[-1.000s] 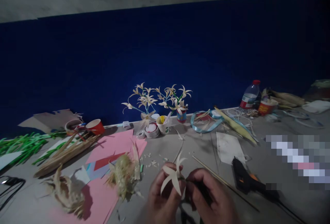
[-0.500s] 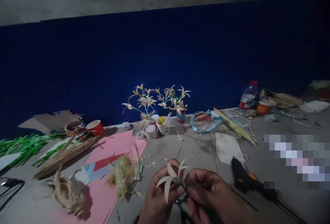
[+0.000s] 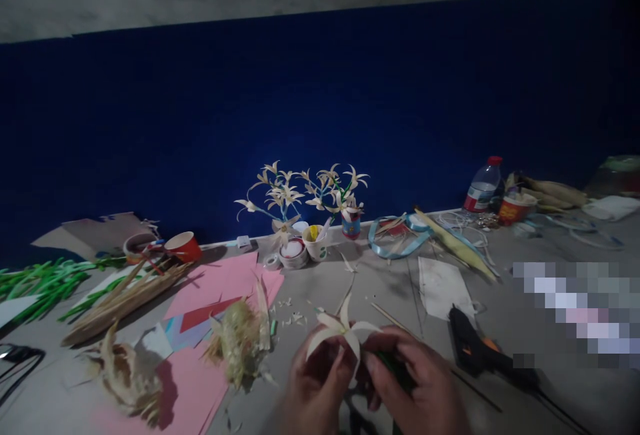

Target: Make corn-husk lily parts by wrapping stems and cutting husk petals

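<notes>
Both hands are held close together low in front of the person, the wrists cut off by the bottom edge of the view. The left hand point(image 3: 316, 388) has its palm turned inward toward the other, its fingers point(image 3: 340, 365) curled up and pinched at the tips. The right hand point(image 3: 417, 381) shows its back, knuckles raised, its fingers point(image 3: 380, 355) bent and drawn in so the two sets of fingertips meet between the hands. Both look slightly blurred
</notes>
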Demonstrator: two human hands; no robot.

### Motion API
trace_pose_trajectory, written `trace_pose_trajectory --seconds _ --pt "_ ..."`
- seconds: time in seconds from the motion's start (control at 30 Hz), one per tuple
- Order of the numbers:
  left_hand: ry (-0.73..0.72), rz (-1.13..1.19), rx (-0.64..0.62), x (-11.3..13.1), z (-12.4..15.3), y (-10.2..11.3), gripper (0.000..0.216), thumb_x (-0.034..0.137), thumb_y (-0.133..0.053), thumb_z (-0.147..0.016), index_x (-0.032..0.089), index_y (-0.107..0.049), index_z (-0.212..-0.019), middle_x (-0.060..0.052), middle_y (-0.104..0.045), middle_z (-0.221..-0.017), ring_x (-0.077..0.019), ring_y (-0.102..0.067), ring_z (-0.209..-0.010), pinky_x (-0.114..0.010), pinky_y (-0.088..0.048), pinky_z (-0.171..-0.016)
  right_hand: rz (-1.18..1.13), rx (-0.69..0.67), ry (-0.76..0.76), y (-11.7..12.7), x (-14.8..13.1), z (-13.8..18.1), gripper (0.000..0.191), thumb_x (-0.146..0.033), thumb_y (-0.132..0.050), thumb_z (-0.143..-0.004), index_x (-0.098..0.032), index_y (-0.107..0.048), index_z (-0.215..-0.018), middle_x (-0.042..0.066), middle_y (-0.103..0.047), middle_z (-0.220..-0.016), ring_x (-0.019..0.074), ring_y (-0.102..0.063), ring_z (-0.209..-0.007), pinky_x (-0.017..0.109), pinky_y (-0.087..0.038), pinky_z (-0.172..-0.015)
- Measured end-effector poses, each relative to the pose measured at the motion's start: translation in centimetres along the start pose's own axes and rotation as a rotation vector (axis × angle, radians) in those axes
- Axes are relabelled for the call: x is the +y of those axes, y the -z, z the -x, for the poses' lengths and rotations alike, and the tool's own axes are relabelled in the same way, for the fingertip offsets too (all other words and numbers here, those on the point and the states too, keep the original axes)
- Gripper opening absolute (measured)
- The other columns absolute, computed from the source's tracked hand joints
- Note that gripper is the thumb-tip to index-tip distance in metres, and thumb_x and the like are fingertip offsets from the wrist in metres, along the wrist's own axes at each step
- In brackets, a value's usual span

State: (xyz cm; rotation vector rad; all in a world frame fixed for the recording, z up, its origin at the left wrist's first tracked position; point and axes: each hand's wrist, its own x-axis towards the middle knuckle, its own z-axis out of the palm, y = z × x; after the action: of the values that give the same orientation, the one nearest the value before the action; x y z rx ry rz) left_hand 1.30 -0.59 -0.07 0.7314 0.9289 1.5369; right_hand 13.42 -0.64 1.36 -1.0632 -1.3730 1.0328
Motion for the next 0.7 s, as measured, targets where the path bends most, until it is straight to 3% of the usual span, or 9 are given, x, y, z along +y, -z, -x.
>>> trace_pose_trajectory --seconds 0.1,0.27,0.37,0.57,0.7 --pt "-0.033 0.024 0.034 0.0 0.2 -0.3 0.027 0.039 -0.087 -0.06 0.02 -0.073 -0.074 0.002 -0.066 -0.065 -0.0095 -0.054 -0.057 -0.017 -0.045 -0.056 0.181 0.044 0.132 0.1 0.3 0.1 0.012 -0.033 -0.063 -0.085 -0.023 -0.068 -0.08 0.005 -0.07 -0.074 0.0184 -0.066 -0.064 0.025 -0.053 -0.061" --pt "-0.032 0.037 0.111 0.0 0.4 -0.6 0.034 0.041 -0.089 -0.053 0.02 -0.075 -0.077 -0.004 -0.074 -0.083 -0.0198 -0.066 -0.079 -0.024 -0.052 -0.07 -0.203 -0.116 -0.168 0.3 -0.1 0.1 0.03 -0.049 -0.065 -0.083 -0.021 -0.059 -0.074 -0.002 -0.061 -0.059 0.0117 -0.056 -0.046 0.022 -0.046 -0.046" --pt "-0.028 0.021 0.152 -0.3 0.3 -0.3 0.036 0.04 -0.089 -0.051 0.019 -0.076 -0.077 -0.008 -0.075 -0.09 -0.0258 -0.067 -0.09 -0.029 -0.052 -0.078 -0.39 -0.192 -0.264 0.4 -0.6 -0.2 0.037 -0.052 -0.071 -0.077 -0.018 -0.059 -0.072 -0.002 -0.063 -0.058 0.0075 -0.055 -0.043 0.018 -0.042 -0.045" --pt "-0.056 -0.111 0.05 -0.5 -0.1 0.4 0.029 0.043 -0.084 -0.059 0.024 -0.077 -0.079 -0.01 -0.077 -0.092 -0.0287 -0.068 -0.093 -0.03 -0.054 -0.079 -0.595 -0.276 -0.407 0.4 -0.3 -0.6 0.032 -0.041 -0.077 -0.073 -0.016 -0.058 -0.071 0.0 -0.069 -0.055 0.0044 -0.054 -0.035 0.014 -0.038 -0.039" --pt "-0.048 -0.114 -0.074 0.0 -0.3 0.4 0.026 0.049 -0.081 -0.06 0.025 -0.074 -0.067 -0.01 -0.075 -0.085 -0.0266 -0.067 -0.075 -0.03 -0.054 -0.064 -0.69 -0.359 -0.485 0.2 0.3 -0.8 0.031 -0.039 -0.077 -0.07 -0.018 -0.055 -0.07 -0.002 -0.066 -0.047 0.0032 -0.046 -0.029 0.011 -0.035 -0.033"
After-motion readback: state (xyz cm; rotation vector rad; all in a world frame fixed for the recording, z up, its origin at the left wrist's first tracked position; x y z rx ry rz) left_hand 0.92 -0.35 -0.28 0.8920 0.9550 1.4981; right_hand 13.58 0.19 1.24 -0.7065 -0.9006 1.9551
